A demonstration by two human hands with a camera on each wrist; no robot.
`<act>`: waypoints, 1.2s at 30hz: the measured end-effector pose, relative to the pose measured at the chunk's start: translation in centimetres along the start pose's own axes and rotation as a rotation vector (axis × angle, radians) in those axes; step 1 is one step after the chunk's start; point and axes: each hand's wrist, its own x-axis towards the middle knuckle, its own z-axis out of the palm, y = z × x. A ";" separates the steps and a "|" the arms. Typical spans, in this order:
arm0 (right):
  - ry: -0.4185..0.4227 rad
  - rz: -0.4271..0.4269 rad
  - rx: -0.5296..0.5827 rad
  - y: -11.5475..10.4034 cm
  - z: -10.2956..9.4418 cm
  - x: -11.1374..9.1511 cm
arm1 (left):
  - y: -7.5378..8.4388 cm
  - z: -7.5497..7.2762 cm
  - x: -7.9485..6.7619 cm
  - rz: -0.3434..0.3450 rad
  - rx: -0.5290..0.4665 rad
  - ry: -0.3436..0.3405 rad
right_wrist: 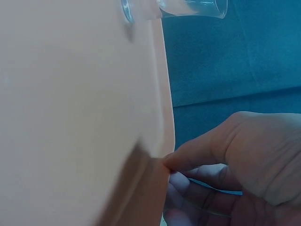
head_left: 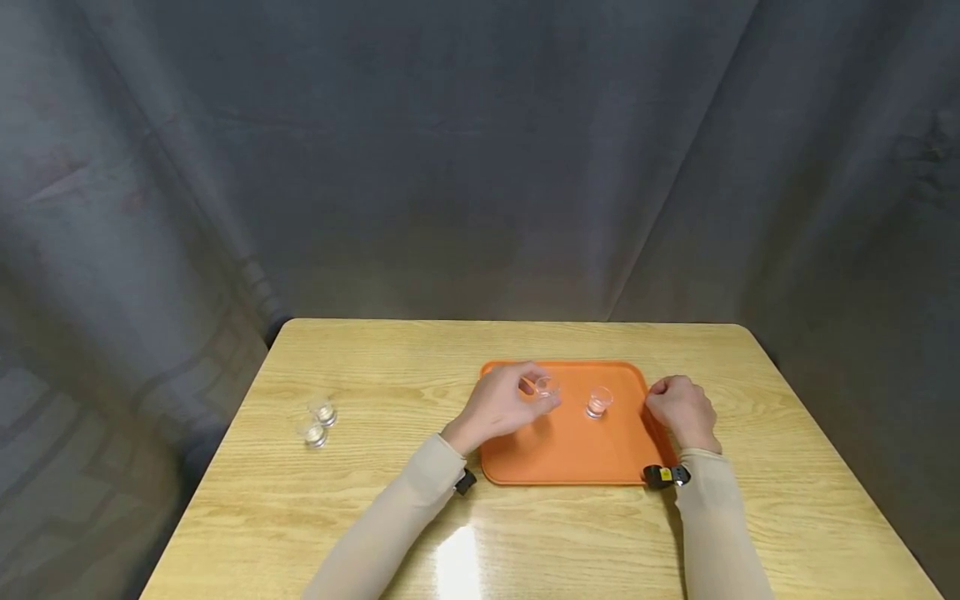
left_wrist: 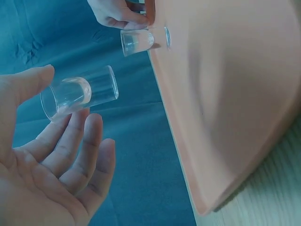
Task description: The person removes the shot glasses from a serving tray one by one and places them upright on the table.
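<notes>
Above the left part of an orange tray, my left hand pinches a small clear shot glass between thumb and fingertips. The glass hangs off the tray's surface, upright in the head view. A second shot glass stands on the tray, right of the held one. At the tray's right rim, my right hand grips the edge, thumb on top and fingers curled below it.
Two more shot glasses stand close together on the left side of the wooden table. Dark grey curtains hang behind the table and at both sides. A black wrist device sits over the tray's near right corner.
</notes>
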 end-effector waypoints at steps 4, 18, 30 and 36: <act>-0.015 0.007 0.012 0.0 -0.1 0.0 | -0.4 -0.6 -0.6 0.000 -0.019 0.007; -0.006 0.003 0.010 -0.1 -0.2 -0.2 | -1.9 -2.8 -2.9 -0.031 -0.017 0.038; 0.006 -0.001 0.010 0.1 0.1 0.0 | -4.0 -4.6 -4.2 -0.069 -0.015 0.075; -0.027 0.017 0.040 -0.1 0.0 -0.2 | -5.3 -5.5 -5.0 -0.097 0.008 0.113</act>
